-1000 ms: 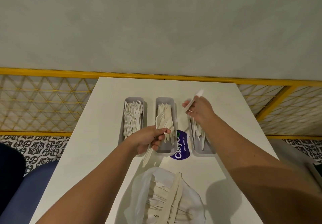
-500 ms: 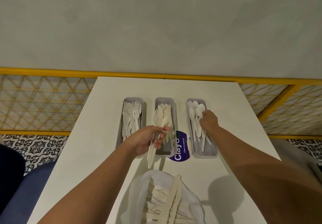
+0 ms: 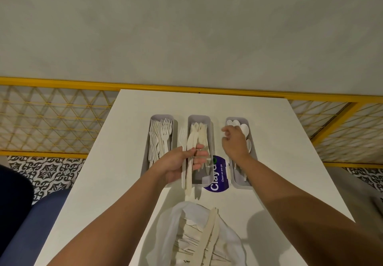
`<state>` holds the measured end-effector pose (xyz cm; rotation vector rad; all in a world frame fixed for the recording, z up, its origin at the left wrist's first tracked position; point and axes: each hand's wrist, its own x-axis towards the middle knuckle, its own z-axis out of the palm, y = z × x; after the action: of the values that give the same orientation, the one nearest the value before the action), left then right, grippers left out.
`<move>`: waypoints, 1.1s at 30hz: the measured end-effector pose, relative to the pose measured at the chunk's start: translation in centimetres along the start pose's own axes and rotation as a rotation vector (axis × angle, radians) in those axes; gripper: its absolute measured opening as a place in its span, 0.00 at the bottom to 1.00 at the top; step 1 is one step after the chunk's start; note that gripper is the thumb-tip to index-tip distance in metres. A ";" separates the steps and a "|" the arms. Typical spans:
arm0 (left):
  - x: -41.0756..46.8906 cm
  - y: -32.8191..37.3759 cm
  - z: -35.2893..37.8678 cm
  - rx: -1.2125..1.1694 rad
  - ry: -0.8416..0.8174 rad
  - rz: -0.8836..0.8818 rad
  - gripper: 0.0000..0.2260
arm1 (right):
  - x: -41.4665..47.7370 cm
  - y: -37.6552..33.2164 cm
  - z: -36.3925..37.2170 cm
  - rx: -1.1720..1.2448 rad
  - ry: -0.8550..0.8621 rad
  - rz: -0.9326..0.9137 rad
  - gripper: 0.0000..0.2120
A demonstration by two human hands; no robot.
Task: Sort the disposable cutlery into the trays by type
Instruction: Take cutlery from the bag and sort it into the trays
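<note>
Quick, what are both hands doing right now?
Left hand: grips a bunch of cutlery.
Right hand: open, holding nothing, over the spoon tray.

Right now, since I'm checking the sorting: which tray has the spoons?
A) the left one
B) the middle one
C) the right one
C: round spoons lie in the right tray, under the right hand. The left tray holds forks and the middle tray holds knives.

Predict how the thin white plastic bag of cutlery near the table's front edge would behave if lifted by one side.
Probably floppy: the thin white plastic bag lies crumpled and open. Its loose pale cutlery would likely slide out.
</note>
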<state>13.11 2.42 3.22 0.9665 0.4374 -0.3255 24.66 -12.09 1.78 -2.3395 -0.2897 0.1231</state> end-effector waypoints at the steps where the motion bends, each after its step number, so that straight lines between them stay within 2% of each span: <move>1: 0.1 0.0 0.0 -0.016 0.027 0.019 0.11 | -0.5 -0.8 0.2 0.043 0.008 -0.029 0.12; 5: 0.4 -0.2 -0.6 -0.097 0.131 0.083 0.11 | -3.0 -3.3 1.1 0.188 -0.103 -0.047 0.05; 10: 0.1 -0.1 -1.5 -0.110 0.254 0.170 0.12 | -5.7 -5.2 2.7 0.213 -0.471 0.050 0.05; 12: 0.0 -0.1 -1.8 -0.124 0.285 0.193 0.13 | -6.5 -5.5 3.3 0.179 -0.593 0.057 0.07; 15: 0.1 -0.3 -2.4 -0.173 0.269 0.199 0.13 | -7.1 -5.8 3.7 0.200 -0.669 0.079 0.12; 19: 0.0 -0.5 -2.9 -0.180 0.268 0.187 0.12 | -7.2 -5.9 3.4 0.235 -0.724 0.089 0.08; 23: -0.1 -0.2 -2.6 -0.171 0.273 0.173 0.11 | -6.6 -5.6 3.2 0.248 -0.666 0.094 0.04; 28: -0.1 -0.1 -2.9 -0.132 0.310 0.170 0.13 | -3.7 -3.8 3.5 0.110 -0.397 0.117 0.10; 31: -0.1 -0.2 -3.2 -0.133 0.316 0.142 0.15 | -2.4 -2.9 3.4 0.008 -0.330 0.159 0.07; 33: -0.1 -0.1 -3.2 -0.143 0.310 0.129 0.15 | -2.0 -2.7 3.3 -0.047 -0.327 0.182 0.11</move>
<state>12.29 5.08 1.58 0.9027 0.6681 -0.0259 21.64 -8.47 1.36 -2.3842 -0.2393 0.5963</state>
